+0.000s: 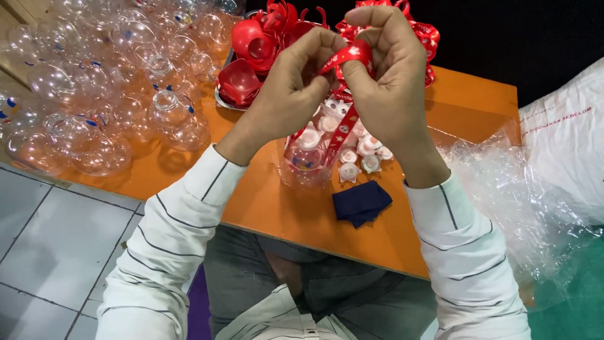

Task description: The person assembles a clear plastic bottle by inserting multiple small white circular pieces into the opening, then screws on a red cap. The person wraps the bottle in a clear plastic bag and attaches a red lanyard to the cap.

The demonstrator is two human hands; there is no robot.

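We see clear plastic globes (pixel 94 88) heaped on our orange table (pixel 277 208), a navy cloth (pixel 361 203), and crumpled cellophane (pixel 522 201).

The red ribbon (pixel 345 75), printed with white marks, hung looped and taut above the orange table (pixel 465 101), its lower end running down to a clear plastic bottle (pixel 306 154) standing there

Two hands (pixel 296 82) (pixel 387 75); one red ribbon (pixel 345 60); one navy cloth (pixel 361 203); many clear bottles (pixel 100 82), uncountable.
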